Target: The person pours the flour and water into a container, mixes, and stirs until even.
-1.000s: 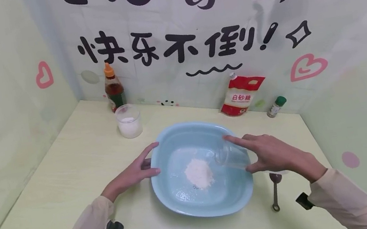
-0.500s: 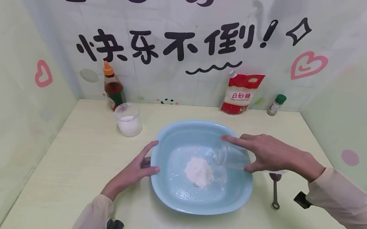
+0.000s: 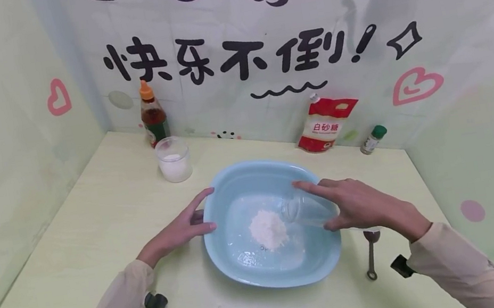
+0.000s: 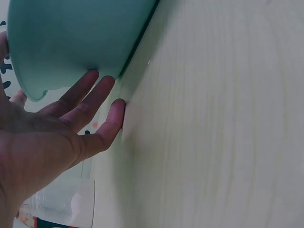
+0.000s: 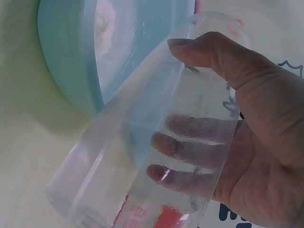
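A light-blue plastic basin (image 3: 279,281) holds a heap of white powder (image 3: 269,229), with wet shine on its floor. My left hand (image 3: 177,235) holds the basin's left side, thumb and index finger at the rim; in the left wrist view the other fingers (image 4: 90,102) lie under the rim, against or near the outer wall. My right hand (image 3: 357,204) grips a clear plastic cup (image 3: 306,210), tilted over the basin's right side with its mouth towards the powder. In the right wrist view, clear liquid shows inside the cup (image 5: 118,128), and several fingers show through its wall.
At the back left stand a sauce bottle (image 3: 154,120) with an orange cap and a clear tub (image 3: 174,163) of white powder. A red sugar pouch (image 3: 326,125) and a green-capped shaker (image 3: 373,140) are at the back right. A dark measuring spoon (image 3: 372,258) lies right of the basin.
My right hand has shifted slightly left with the cup, bringing its mouth closer to the powder. The wet patch right of the powder has spread. My left hand stays at the rim.
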The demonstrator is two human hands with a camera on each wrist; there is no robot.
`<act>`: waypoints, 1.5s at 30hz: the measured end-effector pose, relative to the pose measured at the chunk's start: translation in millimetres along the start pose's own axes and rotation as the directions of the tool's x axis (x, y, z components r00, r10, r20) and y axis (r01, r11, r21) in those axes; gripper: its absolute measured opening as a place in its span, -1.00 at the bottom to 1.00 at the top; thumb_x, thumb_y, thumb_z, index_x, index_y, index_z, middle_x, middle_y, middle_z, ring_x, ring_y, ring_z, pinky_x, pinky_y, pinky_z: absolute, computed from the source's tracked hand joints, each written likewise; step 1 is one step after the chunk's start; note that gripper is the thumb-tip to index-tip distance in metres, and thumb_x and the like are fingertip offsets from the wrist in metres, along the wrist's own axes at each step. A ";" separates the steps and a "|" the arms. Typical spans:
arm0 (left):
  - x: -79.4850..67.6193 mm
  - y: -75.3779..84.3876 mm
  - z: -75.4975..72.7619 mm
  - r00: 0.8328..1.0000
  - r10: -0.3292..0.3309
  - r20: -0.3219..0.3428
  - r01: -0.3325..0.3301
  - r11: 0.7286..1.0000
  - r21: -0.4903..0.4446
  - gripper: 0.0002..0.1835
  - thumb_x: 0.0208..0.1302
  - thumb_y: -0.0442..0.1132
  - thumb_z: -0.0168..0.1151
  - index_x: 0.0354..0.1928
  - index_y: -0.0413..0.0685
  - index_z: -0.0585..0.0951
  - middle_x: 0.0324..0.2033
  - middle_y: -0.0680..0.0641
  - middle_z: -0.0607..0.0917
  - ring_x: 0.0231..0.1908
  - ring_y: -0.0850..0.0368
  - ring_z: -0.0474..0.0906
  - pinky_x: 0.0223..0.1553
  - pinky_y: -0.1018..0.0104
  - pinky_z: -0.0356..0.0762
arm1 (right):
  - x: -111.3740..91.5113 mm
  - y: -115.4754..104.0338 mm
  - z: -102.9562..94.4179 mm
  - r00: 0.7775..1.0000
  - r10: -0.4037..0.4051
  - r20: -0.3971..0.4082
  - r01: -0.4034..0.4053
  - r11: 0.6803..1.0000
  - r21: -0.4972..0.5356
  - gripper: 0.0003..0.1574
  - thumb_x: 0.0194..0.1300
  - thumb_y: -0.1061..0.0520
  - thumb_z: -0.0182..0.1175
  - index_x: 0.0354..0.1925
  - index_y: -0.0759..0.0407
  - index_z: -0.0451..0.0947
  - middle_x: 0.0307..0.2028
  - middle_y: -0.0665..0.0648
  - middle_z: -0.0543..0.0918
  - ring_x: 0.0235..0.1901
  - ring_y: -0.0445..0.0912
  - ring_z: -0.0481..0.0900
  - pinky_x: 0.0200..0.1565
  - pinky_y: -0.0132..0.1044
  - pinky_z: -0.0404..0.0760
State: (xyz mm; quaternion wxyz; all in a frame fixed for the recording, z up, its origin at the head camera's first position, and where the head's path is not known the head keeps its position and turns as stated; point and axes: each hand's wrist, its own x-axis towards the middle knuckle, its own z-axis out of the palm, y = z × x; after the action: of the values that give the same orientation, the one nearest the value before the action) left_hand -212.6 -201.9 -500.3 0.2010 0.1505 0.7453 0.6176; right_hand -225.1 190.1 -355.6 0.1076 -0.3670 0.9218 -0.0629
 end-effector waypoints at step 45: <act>1.6 -0.2 0.4 1.000 -0.012 -0.009 0.012 1.000 0.013 -0.11 0.37 -0.07 0.25 0.57 0.42 -0.06 0.43 -0.34 0.33 0.33 -0.35 0.42 0.33 -0.28 0.33 | 0.8 16.5 -5.2 1.000 0.025 -0.014 -0.025 0.999 -0.028 0.28 -0.02 -0.01 0.58 0.54 -0.31 0.09 -0.17 0.02 0.60 -0.38 -0.16 0.49 -0.36 -0.37 0.50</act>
State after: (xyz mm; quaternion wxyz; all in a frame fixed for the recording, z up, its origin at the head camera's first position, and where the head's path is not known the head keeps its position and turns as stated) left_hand -213.8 -200.8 -500.8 0.2003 0.1448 0.7512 0.6121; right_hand -237.9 201.7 -353.9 0.0966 -0.3566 0.9279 -0.0510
